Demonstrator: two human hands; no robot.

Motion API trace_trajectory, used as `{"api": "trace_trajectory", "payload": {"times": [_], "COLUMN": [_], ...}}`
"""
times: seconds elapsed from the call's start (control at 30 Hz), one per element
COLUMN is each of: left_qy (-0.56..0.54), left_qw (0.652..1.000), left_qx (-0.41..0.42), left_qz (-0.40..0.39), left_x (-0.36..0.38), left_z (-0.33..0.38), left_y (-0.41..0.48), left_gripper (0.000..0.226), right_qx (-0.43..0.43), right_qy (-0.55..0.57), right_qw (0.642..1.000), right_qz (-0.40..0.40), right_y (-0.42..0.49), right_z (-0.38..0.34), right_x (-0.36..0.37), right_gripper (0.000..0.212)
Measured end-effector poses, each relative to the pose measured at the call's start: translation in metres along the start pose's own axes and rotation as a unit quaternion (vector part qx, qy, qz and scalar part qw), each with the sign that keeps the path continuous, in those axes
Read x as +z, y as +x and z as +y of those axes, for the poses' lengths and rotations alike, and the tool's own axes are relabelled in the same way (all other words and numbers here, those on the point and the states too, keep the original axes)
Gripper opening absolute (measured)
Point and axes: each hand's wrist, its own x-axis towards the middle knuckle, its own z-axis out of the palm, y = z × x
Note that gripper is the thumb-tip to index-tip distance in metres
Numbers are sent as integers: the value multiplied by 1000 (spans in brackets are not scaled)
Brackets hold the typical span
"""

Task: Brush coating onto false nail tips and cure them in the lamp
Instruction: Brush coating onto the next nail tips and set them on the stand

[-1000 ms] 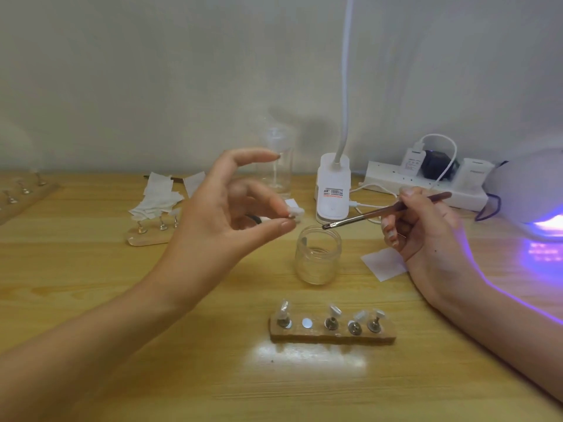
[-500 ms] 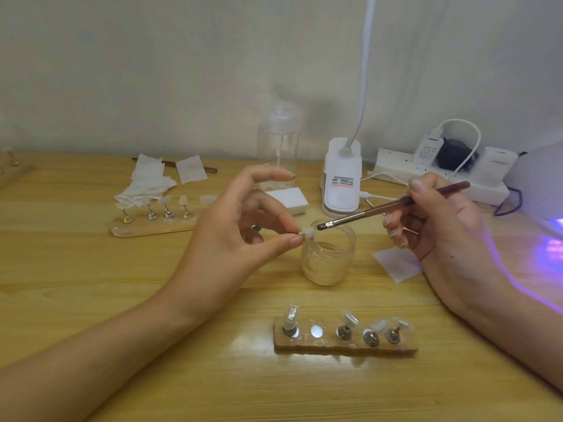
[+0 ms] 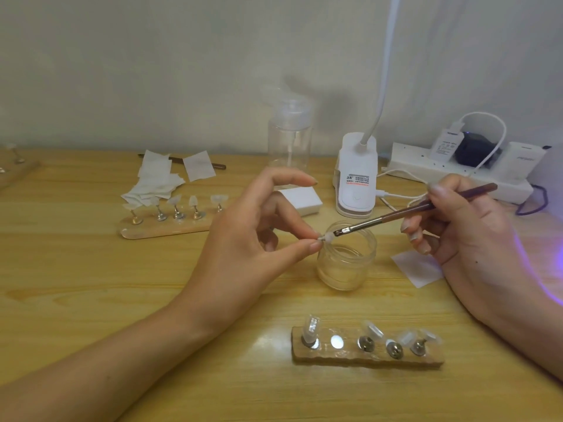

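Centrally, a small white nail tip [image 3: 328, 238] is pinched between the thumb and a fingertip of the left hand [image 3: 240, 248] and is held just above the rim of an open glass jar [image 3: 344, 272]. Right of centre, the brush [image 3: 411, 210] is gripped by the curled fingers of the right hand [image 3: 466, 236], with its bristles laid against the tip. At lower centre, a wooden holder [image 3: 365, 360] is seen carrying four mounted tips, with one socket bare. A second holder [image 3: 164, 229] with several tips is noted at mid left, just below a pile of wipes [image 3: 155, 181]. A violet glow is recorded at the right edge.
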Motion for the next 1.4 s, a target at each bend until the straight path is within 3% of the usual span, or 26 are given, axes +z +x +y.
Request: {"api": "trace_trajectory", "payload": {"times": [0.17,0.33,1.4], "left_qy": [8,18,50], "left_qw": [1000,999,998], "left_qx": [13,26,48], "left_qz": [-3,-3,-5], "left_x": [0,1,2], "left_z": [1,2,6], "left_y": [0,-1,-4], "left_gripper": [53,50,47], "right_qx": [-6,-1,-3], "right_qy": [-3,7,1], "right_qw": [1000,1000,1000], "right_qz": [-30,2,3], "right_y": [-2,-2,-6], "right_z": [-1,0,-5], "right_x": [3,-1,3], "right_gripper": [27,25,22]}}
